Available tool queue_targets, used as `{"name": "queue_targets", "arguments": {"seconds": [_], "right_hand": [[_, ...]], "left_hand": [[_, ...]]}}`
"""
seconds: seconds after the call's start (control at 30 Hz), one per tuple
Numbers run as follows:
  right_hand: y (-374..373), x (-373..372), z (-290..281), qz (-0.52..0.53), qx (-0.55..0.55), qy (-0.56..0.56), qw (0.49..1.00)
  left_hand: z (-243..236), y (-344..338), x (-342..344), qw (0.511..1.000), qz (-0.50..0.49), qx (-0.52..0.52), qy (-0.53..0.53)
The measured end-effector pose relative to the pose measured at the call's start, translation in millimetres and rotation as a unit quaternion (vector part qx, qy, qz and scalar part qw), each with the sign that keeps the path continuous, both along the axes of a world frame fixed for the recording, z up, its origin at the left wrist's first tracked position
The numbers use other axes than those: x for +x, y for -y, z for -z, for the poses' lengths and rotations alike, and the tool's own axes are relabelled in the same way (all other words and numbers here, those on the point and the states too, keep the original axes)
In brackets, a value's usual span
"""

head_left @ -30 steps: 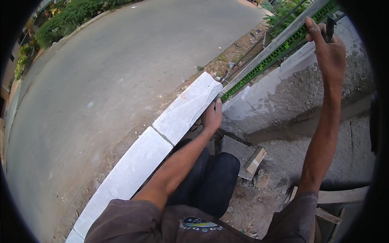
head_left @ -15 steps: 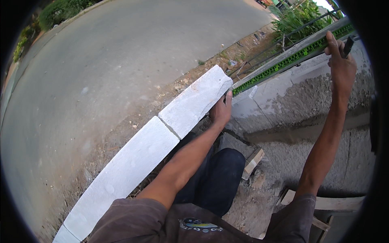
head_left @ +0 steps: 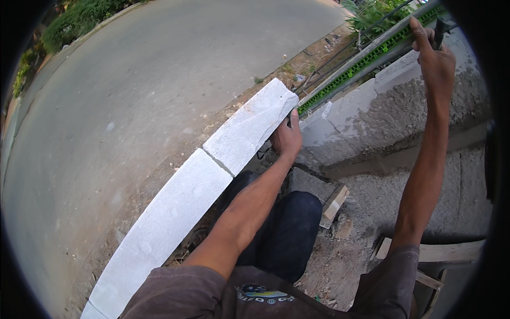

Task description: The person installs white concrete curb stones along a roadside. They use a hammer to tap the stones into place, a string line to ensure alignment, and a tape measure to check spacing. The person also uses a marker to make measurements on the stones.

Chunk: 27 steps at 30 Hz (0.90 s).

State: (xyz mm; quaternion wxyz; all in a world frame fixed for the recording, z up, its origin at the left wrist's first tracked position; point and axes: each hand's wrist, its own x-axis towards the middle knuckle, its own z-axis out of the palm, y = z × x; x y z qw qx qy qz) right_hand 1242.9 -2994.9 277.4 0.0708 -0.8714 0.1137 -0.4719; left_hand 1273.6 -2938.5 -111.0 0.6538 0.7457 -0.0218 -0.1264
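My left hand (head_left: 287,139) is at the broken far end of a white block (head_left: 252,119), thumb up beside the lower end of a long green slotted strip (head_left: 366,61). Its fingers curl round something dark; the block hides part of them. Toward the upper right, my right hand (head_left: 438,64) is closed on a short black stick-like thing (head_left: 439,33), and its index finger stretches along the strip. A longer white block (head_left: 164,228) lies end to end with the first, a narrow gap between them. A grey bar (head_left: 345,65) runs alongside the strip.
A low wall of pale blocks with rough mortar (head_left: 393,101) extends to the right. Near my knee lies a wood offcut (head_left: 333,204), with timber pieces (head_left: 441,252) at lower right. A paved road (head_left: 159,74) spans the left; plants (head_left: 372,16) grow beyond the strip.
The view has shifted a little. The strip and my right hand now sit slightly higher and farther left in it. Both hands keep nearly the same hold.
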Motion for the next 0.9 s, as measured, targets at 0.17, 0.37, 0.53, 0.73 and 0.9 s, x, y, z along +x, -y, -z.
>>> {"name": "queue_targets", "arguments": {"seconds": [0.17,0.37,0.53,0.73,0.9], "right_hand": [[5,6,4,0.000,-0.006,-0.001,1.000],[6,5,-16,-0.023,-0.049,-0.029,0.998],[-9,-11,-19,0.074,-0.038,-0.079,0.993],[-7,-4,-7,0.005,-0.122,-0.029,0.992],[-9,2,-6,0.048,-0.144,-0.018,0.988]], "left_hand": [[8,1,7,1.000,-0.018,0.001,-0.001],[13,8,7,0.996,-0.078,0.004,0.044],[10,9,0,0.999,-0.047,0.000,0.022],[4,3,0,1.000,-0.016,-0.013,-0.014],[8,2,3,0.999,-0.028,-0.018,0.001]]}}
